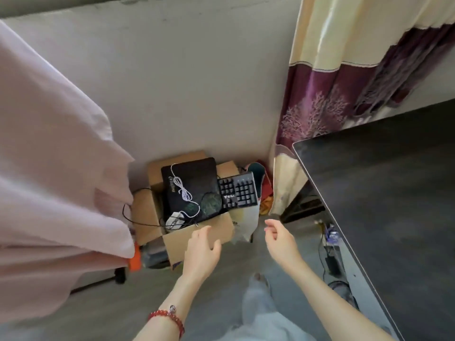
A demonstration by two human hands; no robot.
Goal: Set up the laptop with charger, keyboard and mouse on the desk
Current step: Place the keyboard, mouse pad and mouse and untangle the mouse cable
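A pale pink cloth [49,143] hangs at far left, beside one open cardboard box [197,236] standing on the floor against the wall. On the box lies one closed black laptop [190,187], with one coiled white cable [183,190] lying across its lid and one white mouse [173,219] at its near corner; a thin black cord [138,221] loops out over the box's left side. One black keyboard [237,190] lies just right of the laptop, partly tucked beneath it. Two bare hands reach toward the box: the left hand [202,249], a red bead bracelet [167,318] on its wrist, hovers at the box's near wall with fingers relaxed and apart, gripping nothing; the right hand [279,236] hangs in the air, fingers loosely curled, holding nothing. Behind stands a cream-and-purple curtain [325,94]. At right, one dark bench [394,205] carries none of the gear, with cables on the floor beneath its edge.
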